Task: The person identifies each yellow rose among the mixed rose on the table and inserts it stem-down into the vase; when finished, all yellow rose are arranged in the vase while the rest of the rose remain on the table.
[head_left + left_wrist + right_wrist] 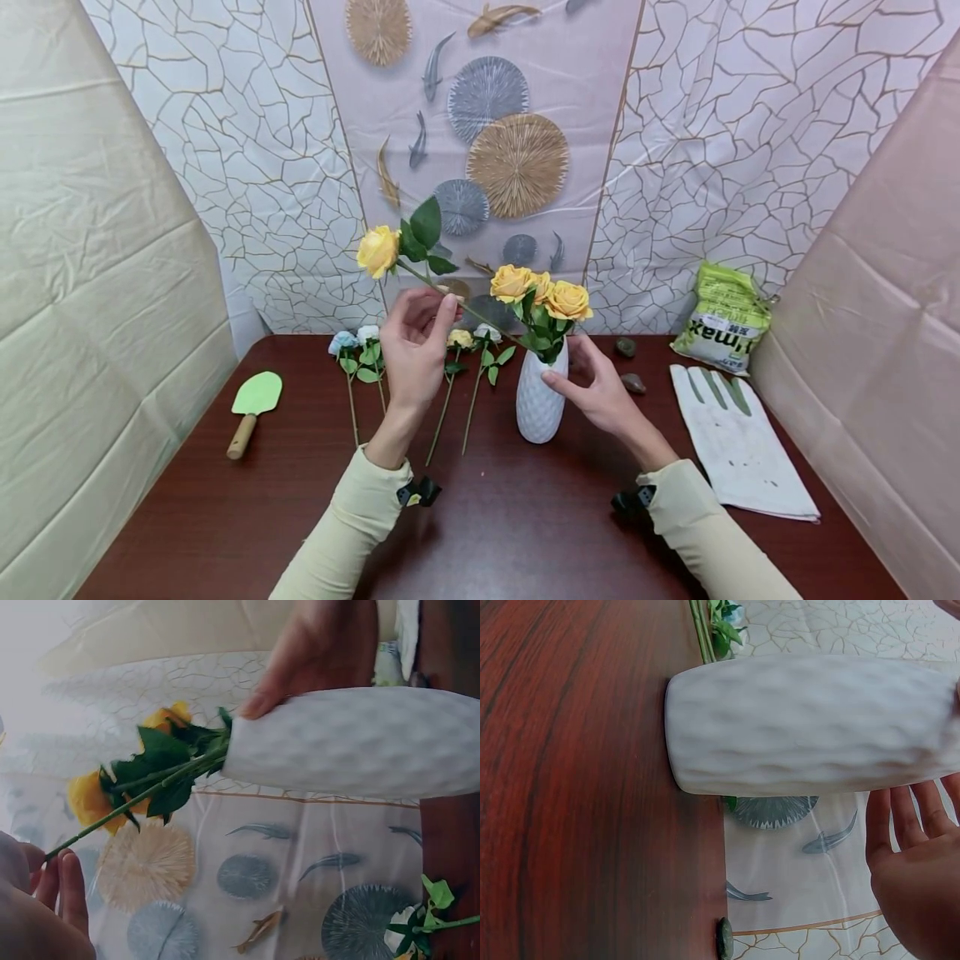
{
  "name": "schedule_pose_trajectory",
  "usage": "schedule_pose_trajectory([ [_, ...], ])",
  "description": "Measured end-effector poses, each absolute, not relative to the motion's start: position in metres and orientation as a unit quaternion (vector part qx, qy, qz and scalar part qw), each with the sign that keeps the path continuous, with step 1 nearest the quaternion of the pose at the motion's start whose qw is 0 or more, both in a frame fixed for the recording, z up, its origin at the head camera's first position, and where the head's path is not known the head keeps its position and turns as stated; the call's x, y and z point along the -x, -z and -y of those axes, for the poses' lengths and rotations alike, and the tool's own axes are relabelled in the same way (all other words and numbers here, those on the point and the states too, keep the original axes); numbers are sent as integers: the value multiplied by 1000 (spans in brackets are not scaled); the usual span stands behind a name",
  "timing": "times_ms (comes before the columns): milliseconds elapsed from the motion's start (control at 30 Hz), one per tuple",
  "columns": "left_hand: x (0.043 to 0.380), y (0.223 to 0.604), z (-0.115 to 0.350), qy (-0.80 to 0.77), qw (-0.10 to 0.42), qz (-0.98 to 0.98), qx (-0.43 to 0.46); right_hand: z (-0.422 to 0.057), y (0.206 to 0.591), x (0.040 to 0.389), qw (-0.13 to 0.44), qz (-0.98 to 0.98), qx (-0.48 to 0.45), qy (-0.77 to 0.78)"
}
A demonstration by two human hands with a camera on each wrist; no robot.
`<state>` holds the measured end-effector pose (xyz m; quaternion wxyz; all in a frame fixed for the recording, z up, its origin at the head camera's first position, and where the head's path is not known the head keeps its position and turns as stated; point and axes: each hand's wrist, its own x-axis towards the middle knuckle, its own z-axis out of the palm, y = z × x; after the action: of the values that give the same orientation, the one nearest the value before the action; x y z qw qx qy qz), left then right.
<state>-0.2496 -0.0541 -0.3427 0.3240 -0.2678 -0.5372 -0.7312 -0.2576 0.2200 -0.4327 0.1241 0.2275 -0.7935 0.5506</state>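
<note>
A yellow rose (378, 250) with green leaves stands tilted to the left, and its long thin stem runs down into the white vase (540, 400). The vase, dimpled and upright on the dark wooden table (525, 533), holds other yellow roses (542, 296).

A makeshift flower-arranging booth, this: a dark wooden table (525, 517) boxed in by draped cloth and a printed backdrop (480, 150) of fish and fans (plainly hung sheeting, not a real wall). Florist's gear lies about: loose roses (360, 346), a vase (540, 400), a trowel (251, 408), gloves (738, 442), a green bag (723, 317).
</note>
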Motion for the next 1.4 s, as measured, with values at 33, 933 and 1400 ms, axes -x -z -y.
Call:
schedule_pose_trajectory([
  [33,249,344,52,725,328,538,278,-220,433,258,125,793,-229,-550],
  [933,248,364,-7,708,219,637,213,-224,432,255,132,789,-223,-557],
  [1400,255,378,-18,698,179,666,192,-217,429,256,129,790,-225,-555],
])
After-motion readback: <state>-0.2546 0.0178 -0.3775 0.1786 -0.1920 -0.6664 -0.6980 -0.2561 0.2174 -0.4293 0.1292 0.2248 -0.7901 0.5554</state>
